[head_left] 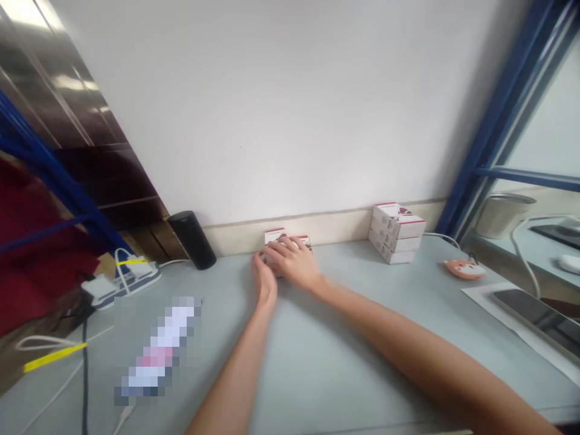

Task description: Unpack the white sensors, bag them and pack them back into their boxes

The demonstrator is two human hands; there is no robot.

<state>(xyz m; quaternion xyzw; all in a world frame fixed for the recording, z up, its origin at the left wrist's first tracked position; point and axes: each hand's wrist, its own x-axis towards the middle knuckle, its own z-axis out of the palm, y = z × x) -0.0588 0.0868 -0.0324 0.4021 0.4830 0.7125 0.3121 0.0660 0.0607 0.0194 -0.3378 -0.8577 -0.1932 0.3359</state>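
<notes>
Head | small box lies lengthwise along wall | right hand grip clasps it | left hand grip open, touching it

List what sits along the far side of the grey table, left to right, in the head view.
White power strip → black cylindrical container → small red-and-white boxes under the right hand → stack of red-and-white cartons → orange fox-shaped trinket.

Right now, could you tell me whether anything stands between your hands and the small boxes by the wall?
Nothing visible does. The right hand lies on top of the boxes, the left hand against their near left side; the black cylinder and box stack stand well aside.
</notes>
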